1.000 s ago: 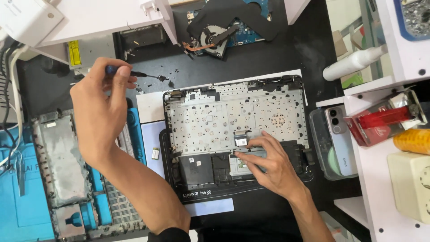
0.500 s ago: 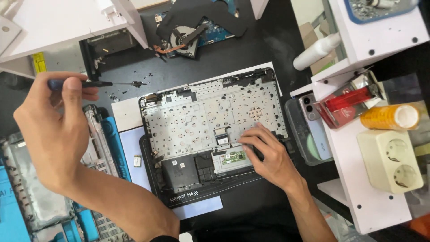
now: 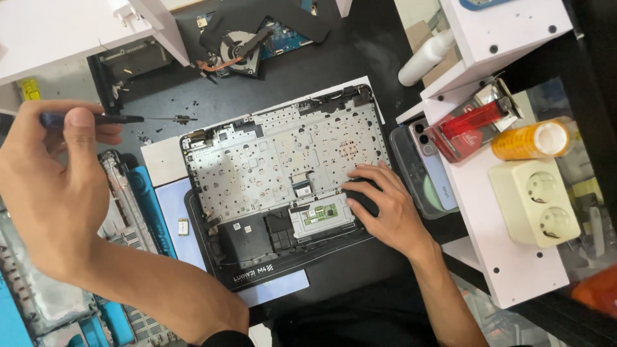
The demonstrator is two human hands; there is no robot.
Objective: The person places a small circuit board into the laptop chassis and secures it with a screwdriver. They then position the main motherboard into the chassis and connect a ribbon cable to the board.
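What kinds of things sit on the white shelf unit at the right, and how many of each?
Red lighter: 1
Orange tape roll: 1
Cream double socket: 1
White bottle: 1
Total: 4

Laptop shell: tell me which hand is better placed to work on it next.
Probably the right hand: it rests on the opened laptop shell, fingers beside the touchpad board. The left hand is raised off to the side over the black mat, holding a screwdriver whose tip carries a screw.

red packet (image 3: pixel 472 125) on white shelf (image 3: pixel 508 257) | yellow label (image 3: pixel 29 88) top left | white sticker (image 3: pixel 235 226) on laptop base (image 3: pixel 283 160)
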